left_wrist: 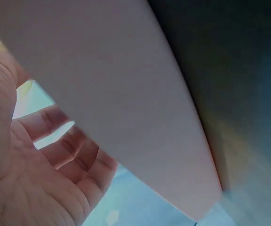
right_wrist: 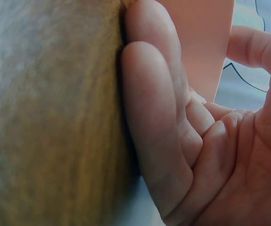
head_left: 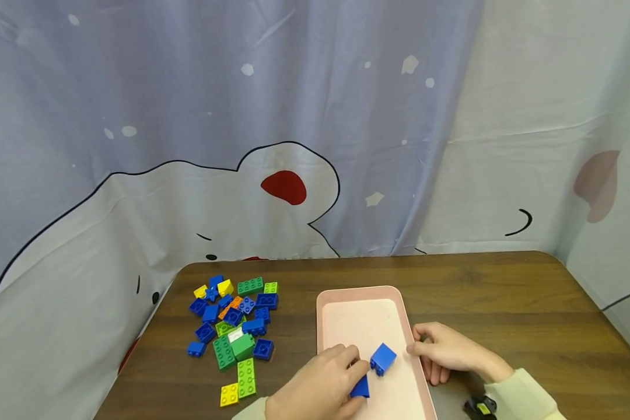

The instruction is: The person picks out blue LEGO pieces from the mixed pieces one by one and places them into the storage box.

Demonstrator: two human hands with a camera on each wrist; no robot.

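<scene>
A pale grey-blue and white fabric curtain printed with cartoon bears hangs behind the brown wood-grain worktop. At the worktop's left lies a loose cluster of studded plastic toy bricks, mostly blue, with a small blue brick at its left edge. Nearest the front, a square yellow plastic brick sits beside a long lime-green plastic brick. Just behind them are a flat dark-green plastic brick and, next to it, a chunky green plastic block; a blue square brick lies to their right. Further right, the left hand reaches over the near left part of a shallow rectangular pale-pink tray, its fingers bent and pinching a blue plastic brick inside it; the left wrist view hides the fingertips behind the tray wall. Just right of that brick, well inside the tray, a second blue plastic brick lies on its side. At the tray's right edge, the right hand grips the wall, thumb on the rim, the other fingers curled together outside, low against the worktop
</scene>
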